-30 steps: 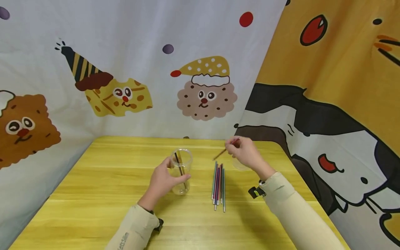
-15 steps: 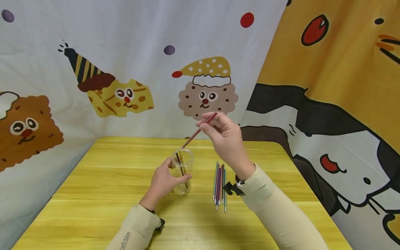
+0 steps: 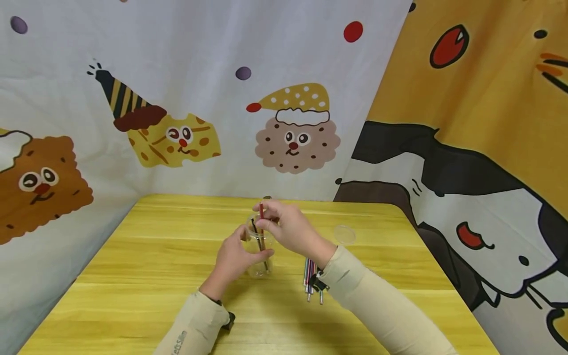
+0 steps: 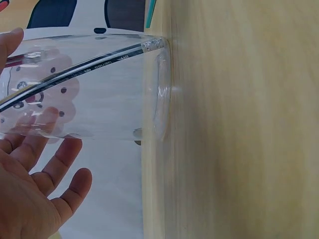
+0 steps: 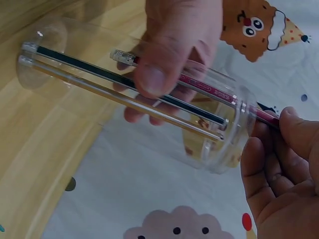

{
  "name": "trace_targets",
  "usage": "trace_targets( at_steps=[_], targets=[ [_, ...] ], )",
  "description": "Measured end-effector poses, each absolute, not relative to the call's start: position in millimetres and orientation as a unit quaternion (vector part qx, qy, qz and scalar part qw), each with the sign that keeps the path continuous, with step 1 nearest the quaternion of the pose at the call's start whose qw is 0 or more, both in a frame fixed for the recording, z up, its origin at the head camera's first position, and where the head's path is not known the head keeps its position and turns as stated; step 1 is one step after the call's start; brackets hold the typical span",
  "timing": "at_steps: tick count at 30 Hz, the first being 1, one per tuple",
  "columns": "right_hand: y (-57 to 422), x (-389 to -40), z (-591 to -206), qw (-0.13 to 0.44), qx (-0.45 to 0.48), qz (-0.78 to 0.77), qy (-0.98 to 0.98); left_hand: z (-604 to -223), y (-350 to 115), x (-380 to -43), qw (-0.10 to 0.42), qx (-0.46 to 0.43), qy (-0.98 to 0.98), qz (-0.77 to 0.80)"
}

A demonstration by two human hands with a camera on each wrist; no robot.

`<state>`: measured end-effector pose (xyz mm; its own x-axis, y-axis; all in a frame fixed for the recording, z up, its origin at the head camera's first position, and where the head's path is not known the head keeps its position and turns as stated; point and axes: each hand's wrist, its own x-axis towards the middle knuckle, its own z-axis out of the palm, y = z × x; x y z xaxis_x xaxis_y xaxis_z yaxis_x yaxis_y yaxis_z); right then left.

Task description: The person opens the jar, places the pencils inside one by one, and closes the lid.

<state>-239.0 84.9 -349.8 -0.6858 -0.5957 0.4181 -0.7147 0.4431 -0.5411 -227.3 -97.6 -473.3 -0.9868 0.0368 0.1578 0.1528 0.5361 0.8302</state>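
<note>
Near the middle of the table stands a clear plastic jar [image 3: 258, 269], gripped around its side by my left hand [image 3: 234, 254]. Inside lean a dark pencil [image 5: 94, 68] and a yellow pencil [image 5: 124, 99], their eraser ends at the bottom. My right hand [image 3: 290, 230] pinches a red pencil [image 5: 209, 90] by its upper end at the jar's mouth. That pencil reaches through the opening, with its eraser end partway down inside. The left thumb [image 5: 157, 74] lies across the jar's wall in the right wrist view.
Several pencils [image 3: 309, 278] lie in a loose bundle right of the jar, partly hidden under my right forearm. A round clear lid [image 3: 344, 234] lies farther back on the right. Behind the wooden table [image 3: 146, 276] hangs a cartoon-printed curtain [image 3: 199, 59].
My right hand has carried the red pencil leftward from beside the lid, over the jar, and lowered it into the mouth. My left hand has kept its grip on the jar.
</note>
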Motion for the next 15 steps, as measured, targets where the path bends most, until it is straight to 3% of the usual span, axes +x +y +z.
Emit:
trace_targets(
  at_steps=[9,15],
  targets=[
    [82,-237,-360,0.078,0.379,0.337,-0.858,-474,-98,-226,0.067,-0.064,-0.874,-0.478],
    [78,-234,-376,0.173,0.406,0.308,-0.843,-473,-98,-225,0.067,-0.071,-0.870,-0.483]
  ],
)
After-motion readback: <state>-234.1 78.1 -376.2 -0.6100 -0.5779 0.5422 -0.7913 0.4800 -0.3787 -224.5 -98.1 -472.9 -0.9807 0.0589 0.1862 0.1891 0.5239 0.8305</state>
